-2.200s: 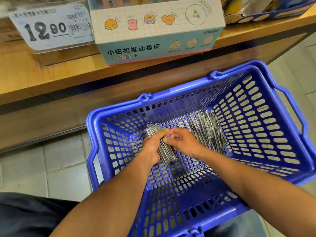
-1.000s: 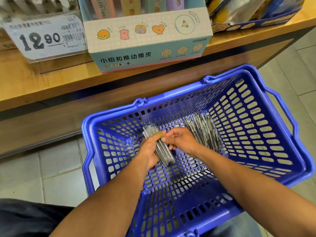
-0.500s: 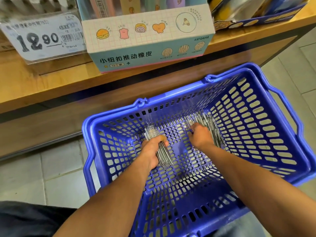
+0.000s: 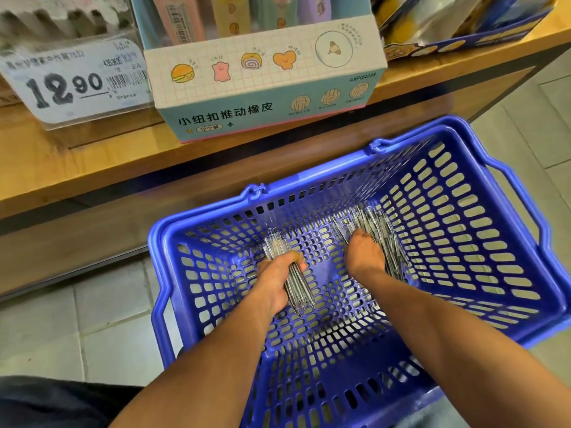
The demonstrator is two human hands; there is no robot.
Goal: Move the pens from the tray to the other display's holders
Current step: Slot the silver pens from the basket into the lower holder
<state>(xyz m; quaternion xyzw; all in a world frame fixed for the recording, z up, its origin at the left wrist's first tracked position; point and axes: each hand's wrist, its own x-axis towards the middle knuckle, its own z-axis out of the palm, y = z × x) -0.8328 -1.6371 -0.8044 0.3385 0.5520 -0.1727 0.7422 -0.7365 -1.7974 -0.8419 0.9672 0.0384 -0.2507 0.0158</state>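
R hand now reaching loose pens, grip unclear, L hand gripping pen bundle, lengthwise front-back

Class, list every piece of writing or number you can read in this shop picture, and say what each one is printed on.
"12.90": price tag on the wooden shelf.
"435363" or so: small digits on that tag, blurred; its top line and barcode digits are unreadable.
"小纽扣推动橡皮": front of the eraser display box.
"12个装": oval badge below that title.
"AXPQ424" then an unclear character: code on the box's right.
Captions by the box's cartoon pictures: too small.
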